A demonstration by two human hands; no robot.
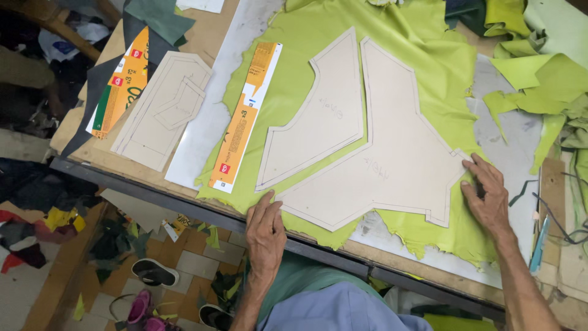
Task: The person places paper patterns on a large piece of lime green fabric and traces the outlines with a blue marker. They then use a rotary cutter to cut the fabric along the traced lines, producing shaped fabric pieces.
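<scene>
Two flat beige cardboard pattern pieces on lime-green leather hide [429, 55]. Left: stacked smaller templates [160, 110], orange printed card strip [244, 116]. Left hand [265, 230] open, fingertips pressing large angular cardboard pattern [392, 159] at near edge; narrower curved pattern [318, 116] just beside. Right hand [487, 193] open, fingers pinning right corner. Likely light, stiff, slide-prone on soft hide; best held flat near edges.
</scene>
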